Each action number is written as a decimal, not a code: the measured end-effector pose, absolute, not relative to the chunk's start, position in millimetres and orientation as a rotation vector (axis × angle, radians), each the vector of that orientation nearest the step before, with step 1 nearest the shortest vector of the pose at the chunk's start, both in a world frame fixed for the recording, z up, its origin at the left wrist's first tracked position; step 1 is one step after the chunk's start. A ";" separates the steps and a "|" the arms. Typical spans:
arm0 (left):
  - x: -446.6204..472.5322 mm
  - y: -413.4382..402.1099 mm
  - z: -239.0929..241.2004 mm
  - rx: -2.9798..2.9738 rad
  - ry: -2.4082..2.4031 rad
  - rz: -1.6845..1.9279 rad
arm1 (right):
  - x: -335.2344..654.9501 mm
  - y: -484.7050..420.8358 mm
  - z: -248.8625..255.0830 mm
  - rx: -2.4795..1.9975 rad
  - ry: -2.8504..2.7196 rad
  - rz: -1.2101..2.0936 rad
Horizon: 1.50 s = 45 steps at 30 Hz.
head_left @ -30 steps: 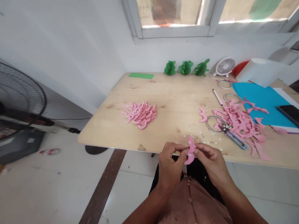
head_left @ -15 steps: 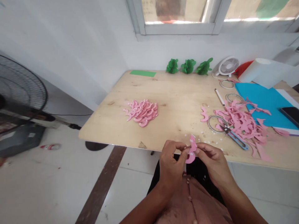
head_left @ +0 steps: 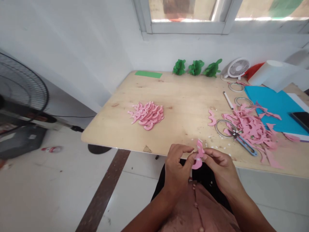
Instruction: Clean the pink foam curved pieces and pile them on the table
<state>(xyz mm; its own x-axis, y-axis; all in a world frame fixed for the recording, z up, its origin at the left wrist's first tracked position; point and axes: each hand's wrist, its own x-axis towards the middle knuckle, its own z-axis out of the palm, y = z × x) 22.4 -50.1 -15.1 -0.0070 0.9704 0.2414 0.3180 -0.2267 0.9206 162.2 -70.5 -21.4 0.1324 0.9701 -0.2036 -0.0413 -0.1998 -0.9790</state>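
Observation:
Between my two hands, at the table's front edge, is a curved pink paper cutout (head_left: 197,163) with small white patches on it. My left hand (head_left: 178,162) pinches its left side between thumb and fingers. On the other side, the thumb and fingertips of my right hand (head_left: 219,162) are closed on the same cutout. A single wavy pink piece (head_left: 211,118) lies on the table beyond my right hand. Farther left is a pile of similar curved pink pieces (head_left: 150,116), some with white bits on their ends.
Pink scraps (head_left: 252,125) heap on the right beside a blue utility knife (head_left: 245,145) and a tape roll (head_left: 225,128). A marker (head_left: 228,100), blue sheet (head_left: 267,103), phone (head_left: 300,120) and small white fan (head_left: 238,68) lie behind. Green paper shapes (head_left: 196,67) line the wall.
My left index finger has lifted slightly off the pink cutout, while both hands stay in nearly the same place. The view has shifted a little.

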 end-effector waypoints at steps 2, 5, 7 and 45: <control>22.3 -49.8 -14.0 1.595 1.358 1.238 | 161.6 -70.1 -20.1 -1.407 -0.981 1.264; 22.2 -50.0 -12.9 1.563 1.353 1.206 | 161.0 -69.4 -18.9 -1.417 -0.985 1.256; 22.0 -50.4 -13.0 1.545 1.352 1.199 | 160.9 -69.2 -18.8 -1.422 -0.992 1.256; 15.0 -47.6 -15.8 1.344 1.257 1.083 | 159.5 -71.0 -15.2 -1.368 -1.008 1.337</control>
